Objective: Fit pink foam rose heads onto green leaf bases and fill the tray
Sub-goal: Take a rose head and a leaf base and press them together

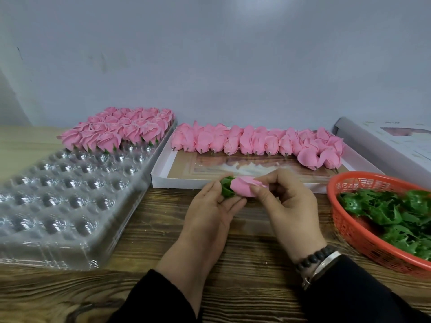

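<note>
Hands point(247, 201) pinch rose point(245, 189) over bare wood — tray point(70, 206) left.

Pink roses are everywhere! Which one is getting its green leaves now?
The rose held between both hands, unlike the others resting in the clear tray and white box.

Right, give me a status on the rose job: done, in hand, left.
Done: finished roses fill the far rows of the clear plastic tray. In hand: the left hand holds a green leaf base while the right hand pinches a pink rose head against it. Left: most tray pockets are empty, bare heads wait in the white box, and leaf bases remain in the red basket.
</note>
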Motion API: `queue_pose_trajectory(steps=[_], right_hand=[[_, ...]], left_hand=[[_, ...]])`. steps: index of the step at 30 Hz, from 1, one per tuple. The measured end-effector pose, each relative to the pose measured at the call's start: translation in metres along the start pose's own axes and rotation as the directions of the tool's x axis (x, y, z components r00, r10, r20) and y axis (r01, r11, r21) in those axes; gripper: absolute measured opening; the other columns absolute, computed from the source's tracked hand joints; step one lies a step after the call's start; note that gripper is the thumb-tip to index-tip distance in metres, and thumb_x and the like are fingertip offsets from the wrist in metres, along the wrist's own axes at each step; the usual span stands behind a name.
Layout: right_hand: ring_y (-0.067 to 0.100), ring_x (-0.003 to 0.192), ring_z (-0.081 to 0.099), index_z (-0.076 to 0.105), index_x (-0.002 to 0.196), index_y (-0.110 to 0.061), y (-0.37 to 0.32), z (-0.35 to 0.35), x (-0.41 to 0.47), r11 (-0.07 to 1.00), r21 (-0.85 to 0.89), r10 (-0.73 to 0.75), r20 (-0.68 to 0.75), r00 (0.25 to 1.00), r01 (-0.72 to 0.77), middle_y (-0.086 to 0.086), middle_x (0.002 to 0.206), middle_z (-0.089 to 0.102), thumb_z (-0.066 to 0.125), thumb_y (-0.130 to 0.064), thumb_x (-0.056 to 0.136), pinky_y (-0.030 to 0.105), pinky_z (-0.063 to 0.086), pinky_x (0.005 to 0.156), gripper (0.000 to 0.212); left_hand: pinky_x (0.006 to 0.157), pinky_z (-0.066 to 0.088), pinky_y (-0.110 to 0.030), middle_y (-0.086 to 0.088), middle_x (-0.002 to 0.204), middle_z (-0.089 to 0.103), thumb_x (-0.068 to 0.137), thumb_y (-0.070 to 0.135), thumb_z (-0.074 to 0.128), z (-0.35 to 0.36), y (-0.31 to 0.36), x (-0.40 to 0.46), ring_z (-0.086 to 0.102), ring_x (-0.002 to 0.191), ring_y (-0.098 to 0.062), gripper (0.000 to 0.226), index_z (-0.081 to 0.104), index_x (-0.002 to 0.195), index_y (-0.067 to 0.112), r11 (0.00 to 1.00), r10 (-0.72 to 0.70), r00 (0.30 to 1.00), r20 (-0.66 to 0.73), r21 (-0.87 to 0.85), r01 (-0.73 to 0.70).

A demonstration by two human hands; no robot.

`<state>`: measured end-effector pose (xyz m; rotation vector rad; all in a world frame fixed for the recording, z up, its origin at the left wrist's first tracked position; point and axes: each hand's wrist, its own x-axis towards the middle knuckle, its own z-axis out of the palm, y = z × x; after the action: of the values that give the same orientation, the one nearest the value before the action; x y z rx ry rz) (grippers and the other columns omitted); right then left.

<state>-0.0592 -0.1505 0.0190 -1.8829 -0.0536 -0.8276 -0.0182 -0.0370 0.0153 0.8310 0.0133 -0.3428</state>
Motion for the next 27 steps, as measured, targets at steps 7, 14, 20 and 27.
queue_pose_trajectory(steps=[7,14,20,27], right_hand=[[0.004,0.075,0.05,0.063,0.076,-0.012,-0.003,-0.004,-0.008,0.969,-0.173,-0.164,0.077,0.983,0.175,-0.005,0.075,0.055,0.066,-0.007,0.079,0.01,0.038,0.068,0.007],[0.007,0.069,0.052,0.053,0.073,-0.036,-0.002,-0.008,-0.01,0.992,-0.085,-0.092,0.03,0.995,0.094,-0.004,0.072,0.056,0.068,-0.004,0.08,0.01,0.04,0.064,0.036],[0.008,0.069,0.053,0.056,0.074,-0.026,0.009,-0.007,-0.001,0.988,-0.119,-0.09,0.062,0.994,0.097,-0.004,0.074,0.057,0.068,-0.005,0.081,0.018,0.043,0.065,0.025],[0.004,0.072,0.052,0.06,0.076,-0.021,0.01,-0.002,0.004,0.98,-0.127,-0.138,0.102,0.985,0.15,-0.007,0.075,0.054,0.064,-0.01,0.078,0.011,0.04,0.065,0.012]], left_hand=[[0.082,0.053,-0.03,-0.014,0.104,0.071,0.1,0.018,0.036,-0.011,-0.003,-0.014,0.068,0.096,-0.022,0.033,0.06,0.114,-0.001,0.976,0.018,0.997,0.072,0.217,-0.033],[0.073,0.057,-0.025,-0.016,0.102,0.071,0.101,0.019,0.033,-0.005,-0.001,-0.011,0.07,0.091,-0.023,0.035,0.058,0.115,-0.001,0.966,-0.012,0.991,0.132,0.257,-0.023],[0.075,0.056,-0.027,-0.015,0.101,0.071,0.1,0.02,0.035,-0.002,0.0,-0.003,0.069,0.092,-0.025,0.036,0.06,0.113,-0.001,0.942,-0.001,0.99,0.143,0.332,-0.047],[0.092,0.051,-0.041,-0.01,0.098,0.072,0.096,0.006,0.031,-0.001,0.001,-0.007,0.069,0.094,-0.023,0.035,0.065,0.105,0.005,0.888,0.023,0.982,0.19,0.447,-0.107]])
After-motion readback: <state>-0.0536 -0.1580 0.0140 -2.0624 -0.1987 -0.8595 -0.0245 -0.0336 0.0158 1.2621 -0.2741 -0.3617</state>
